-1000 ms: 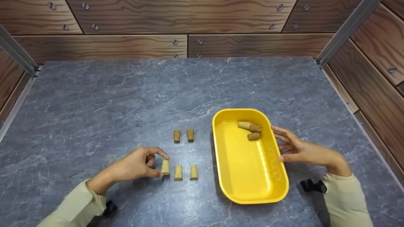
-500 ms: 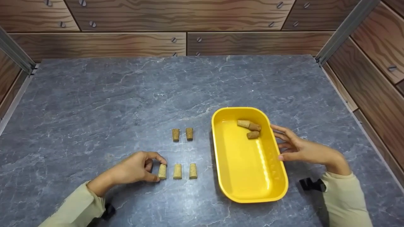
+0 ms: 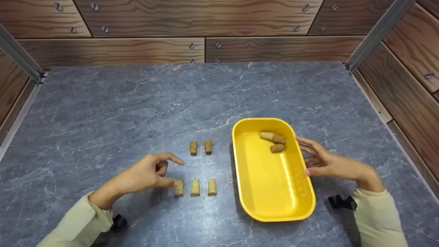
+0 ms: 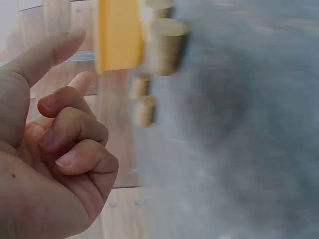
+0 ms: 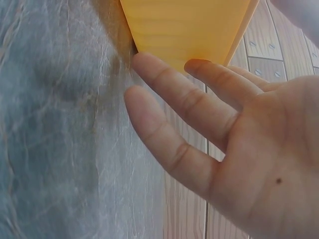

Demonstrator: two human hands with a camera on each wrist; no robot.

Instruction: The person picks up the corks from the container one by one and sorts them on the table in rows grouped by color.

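My left hand (image 3: pixel 145 175) holds nothing; its thumb and index finger are spread beside a pale cork stopper (image 3: pixel 178 188), the thumb tip overlapping it in the head view. Two more pale corks, a middle one (image 3: pixel 195 187) and a right one (image 3: pixel 212 187), complete that row. Behind them stand two darker brown corks, one left (image 3: pixel 193 148) and one right (image 3: pixel 208 146). At the right side of a yellow tray (image 3: pixel 262 178), my right hand (image 3: pixel 334 165) rests extended fingers and thumb against the outer wall. The right wrist view shows fingertips at the tray wall (image 5: pixel 184 25).
Inside the tray's far end lie a light cork (image 3: pixel 266 136) and two brown corks (image 3: pixel 277 148). Grey marbled tabletop (image 3: pixel 137 103) surrounds everything, bounded by wood-patterned panels (image 3: pixel 120 51) at the back and sides.
The left hand set the leftmost pale cork down in line with the other two, then let go and spread its thumb and index finger. The right hand stayed at the tray.
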